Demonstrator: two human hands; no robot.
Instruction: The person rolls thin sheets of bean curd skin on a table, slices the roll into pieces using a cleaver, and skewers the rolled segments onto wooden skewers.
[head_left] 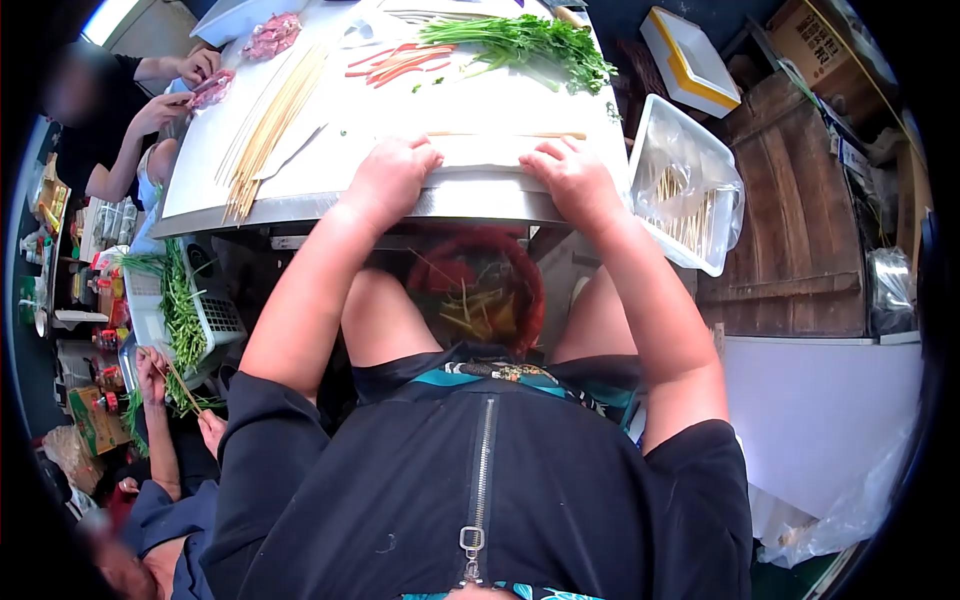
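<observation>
Both my hands rest near the front edge of the white table [380, 120]. A thin wooden skewer [490, 134] lies sideways between them, with a pale flat strip just below it. My left hand [402, 172] has its fingers closed at the skewer's left end. At the right end, my right hand [570, 172] is pinched around the skewer or the strip's edge. Beyond my hands lie red strips [400, 64] and a bunch of leafy greens [535, 45]. Many loose skewers [275, 125] are spread left of my left hand, beside a knife-like pale blade [293, 152].
Right of the table stands a white bin [687, 185] with bagged skewers. A red basin [480, 290] with scraps sits below the table edge. At the left, one person handles meat [212, 90]; another, lower down, holds a stick near a crate of greens [185, 310].
</observation>
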